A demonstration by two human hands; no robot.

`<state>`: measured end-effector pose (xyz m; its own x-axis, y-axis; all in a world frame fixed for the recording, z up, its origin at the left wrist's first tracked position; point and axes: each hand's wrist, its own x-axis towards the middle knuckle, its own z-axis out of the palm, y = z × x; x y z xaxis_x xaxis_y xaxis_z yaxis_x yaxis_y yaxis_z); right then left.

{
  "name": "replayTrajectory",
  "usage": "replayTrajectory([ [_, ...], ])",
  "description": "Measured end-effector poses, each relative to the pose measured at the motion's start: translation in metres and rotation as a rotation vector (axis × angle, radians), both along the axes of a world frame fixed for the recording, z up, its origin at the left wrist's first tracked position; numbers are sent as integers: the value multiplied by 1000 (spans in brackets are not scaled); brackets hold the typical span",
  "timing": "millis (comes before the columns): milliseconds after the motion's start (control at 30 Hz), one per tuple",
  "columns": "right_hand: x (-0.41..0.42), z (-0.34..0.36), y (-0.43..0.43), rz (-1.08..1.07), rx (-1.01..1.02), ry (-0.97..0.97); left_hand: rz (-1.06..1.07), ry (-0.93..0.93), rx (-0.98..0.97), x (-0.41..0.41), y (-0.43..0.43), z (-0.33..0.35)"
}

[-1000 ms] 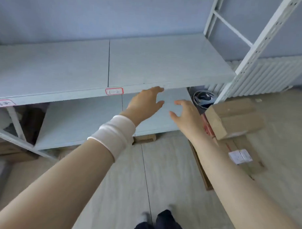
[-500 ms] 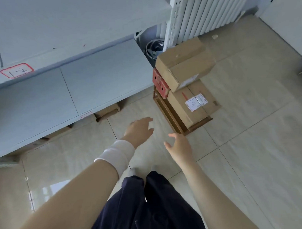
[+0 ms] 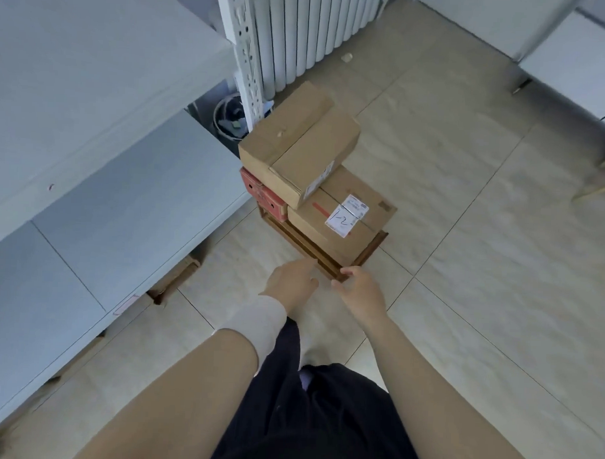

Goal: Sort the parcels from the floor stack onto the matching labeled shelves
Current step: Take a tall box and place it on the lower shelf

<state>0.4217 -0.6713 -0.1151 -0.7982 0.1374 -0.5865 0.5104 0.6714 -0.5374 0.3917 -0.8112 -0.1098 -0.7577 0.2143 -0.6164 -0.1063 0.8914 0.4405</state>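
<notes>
A stack of parcels stands on the floor by the shelf post. A plain brown box [image 3: 297, 143] lies on top. Under it sit a red box [image 3: 261, 193] and a larger brown box [image 3: 349, 213] with a white label reading 1-2 [image 3: 344, 215]. A dark wooden tray [image 3: 304, 245] carries the stack. My left hand [image 3: 290, 284], with a white wristband, hovers relaxed just short of the tray's near corner. My right hand [image 3: 359, 288] is beside it, fingers loosely bent at that corner; both hold nothing.
Grey shelves [image 3: 101, 146] run along the left, with a small label [image 3: 125, 305] on the lower edge. A white perforated post [image 3: 247, 52] and a radiator [image 3: 311, 27] stand behind the stack. A round bin [image 3: 229, 118] sits under the shelf. White cabinets [image 3: 574, 57] fill the far right.
My view has swung from the shelf down to the floor stack. Both hands, empty throughout, have dropped from the shelf edge to the near corner of the stack.
</notes>
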Motion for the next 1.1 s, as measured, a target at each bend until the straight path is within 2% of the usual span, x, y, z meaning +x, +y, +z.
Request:
replayTrajectory([
  [300, -55, -12, 4, -316, -59, -50, -115, -57, 40, -78, 6, -17],
  [567, -114, -23, 35, -379, -106, -62, -127, -22, 35, -150, 31, -13],
  [900, -200, -42, 28, -577, -349, -168, 258, 14, 112, -263, 4, -22],
  [1100, -238, -60, 17, -766, -470, -232, 294, -31, 148, -322, -25, -49],
])
